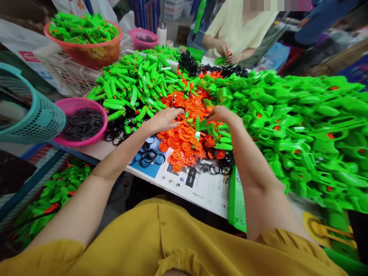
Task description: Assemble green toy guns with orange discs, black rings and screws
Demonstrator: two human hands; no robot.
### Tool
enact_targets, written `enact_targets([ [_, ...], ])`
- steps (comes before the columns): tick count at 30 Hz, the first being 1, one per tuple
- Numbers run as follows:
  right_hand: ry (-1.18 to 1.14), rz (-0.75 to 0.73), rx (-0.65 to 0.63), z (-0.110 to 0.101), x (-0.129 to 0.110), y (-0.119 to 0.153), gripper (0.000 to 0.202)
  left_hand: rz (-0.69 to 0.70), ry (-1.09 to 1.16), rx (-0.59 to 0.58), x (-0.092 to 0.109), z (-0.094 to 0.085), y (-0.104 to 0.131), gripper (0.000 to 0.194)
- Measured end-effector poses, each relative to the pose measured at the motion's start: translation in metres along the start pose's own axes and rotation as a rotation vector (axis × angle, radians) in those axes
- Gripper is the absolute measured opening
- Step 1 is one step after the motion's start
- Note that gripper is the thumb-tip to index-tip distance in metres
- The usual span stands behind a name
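My left hand [167, 119] reaches over the pile of orange discs [185, 138] at the middle of the table, its fingers bent; what lies under its fingertips is too small to tell. Across from it, my right hand [220, 114] is at the right side of the discs, beside small green parts [224, 142], with its fingertips partly hidden. Black rings [148, 157] lie nearer to me on a printed sheet [201, 188]. A heap of green pieces [138, 82] is beyond my left hand, and larger green shells [299, 130] are piled on the right.
On the left stand a pink basin [105, 122] of dark parts, a teal basket [43, 119] and an orange basin [86, 51] of green pieces. A green tray [238, 203] is by my right forearm. Across the table, a person [244, 27] handles a green part [220, 60].
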State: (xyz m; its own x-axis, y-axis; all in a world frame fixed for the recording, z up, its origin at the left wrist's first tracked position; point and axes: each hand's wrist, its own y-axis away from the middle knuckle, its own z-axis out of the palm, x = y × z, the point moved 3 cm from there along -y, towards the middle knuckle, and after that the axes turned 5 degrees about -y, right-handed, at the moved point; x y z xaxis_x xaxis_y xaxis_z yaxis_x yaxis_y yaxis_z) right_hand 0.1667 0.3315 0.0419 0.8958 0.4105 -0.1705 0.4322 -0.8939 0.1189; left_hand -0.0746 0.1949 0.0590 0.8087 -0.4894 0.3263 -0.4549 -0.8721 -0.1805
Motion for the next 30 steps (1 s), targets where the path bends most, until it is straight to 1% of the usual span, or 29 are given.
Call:
enact_targets([
  [3, -0.025, -0.002, -0.094, -0.011, -0.016, 0.024, 0.015, -0.061, 0.056, 0.010, 0.003, -0.014, 0.027, 0.045],
  [4, -0.045, -0.012, -0.108, -0.012, -0.024, 0.034, 0.017, -0.083, 0.083, 0.011, 0.004, -0.015, 0.037, 0.044],
  [6, -0.103, -0.024, -0.122, -0.007, -0.042, 0.052, 0.021, -0.127, 0.151, 0.014, 0.004, -0.011, 0.056, 0.043],
  [8, -0.167, -0.019, -0.109, 0.004, -0.060, 0.068, 0.023, -0.165, 0.233, 0.018, 0.004, 0.000, 0.073, 0.041],
  [10, -0.260, -0.017, -0.047, 0.016, -0.075, 0.083, 0.027, -0.202, 0.324, 0.026, 0.005, 0.013, 0.089, 0.037],
  [12, -0.448, -0.039, 0.018, 0.026, -0.088, 0.099, 0.031, -0.231, 0.427, 0.058, 0.007, 0.027, 0.103, 0.034],
  [13, -0.578, -0.063, 0.030, 0.032, -0.095, 0.106, 0.032, -0.239, 0.487, 0.080, 0.010, 0.034, 0.108, 0.034],
  [14, -0.717, -0.095, 0.014, 0.037, -0.103, 0.114, 0.034, -0.248, 0.555, 0.104, 0.013, 0.041, 0.113, 0.035],
  [16, -0.950, -0.157, -0.070, 0.050, -0.120, 0.127, 0.036, -0.260, 0.708, 0.141, 0.019, 0.055, 0.117, 0.044],
  [18, -1.076, -0.180, -0.139, 0.062, -0.135, 0.137, 0.037, -0.273, 0.871, 0.155, 0.023, 0.070, 0.117, 0.053],
  [20, -1.146, -0.163, -0.147, 0.072, -0.144, 0.142, 0.038, -0.291, 1.024, 0.139, 0.025, 0.083, 0.113, 0.058],
  [23, -1.243, -0.149, -0.127, 0.083, -0.147, 0.146, 0.040, -0.372, 1.164, 0.127, 0.024, 0.095, 0.106, 0.051],
  [26, -1.336, -0.179, -0.146, 0.088, -0.143, 0.148, 0.040, -0.460, 1.233, 0.168, 0.024, 0.095, 0.102, 0.038],
  [28, -1.389, -0.202, -0.166, 0.091, -0.141, 0.147, 0.040, -0.489, 1.272, 0.181, 0.026, 0.089, 0.100, 0.035],
  [30, -1.416, -0.224, -0.177, 0.096, -0.141, 0.146, 0.040, -0.507, 1.261, 0.179, 0.028, 0.080, 0.100, 0.036],
])
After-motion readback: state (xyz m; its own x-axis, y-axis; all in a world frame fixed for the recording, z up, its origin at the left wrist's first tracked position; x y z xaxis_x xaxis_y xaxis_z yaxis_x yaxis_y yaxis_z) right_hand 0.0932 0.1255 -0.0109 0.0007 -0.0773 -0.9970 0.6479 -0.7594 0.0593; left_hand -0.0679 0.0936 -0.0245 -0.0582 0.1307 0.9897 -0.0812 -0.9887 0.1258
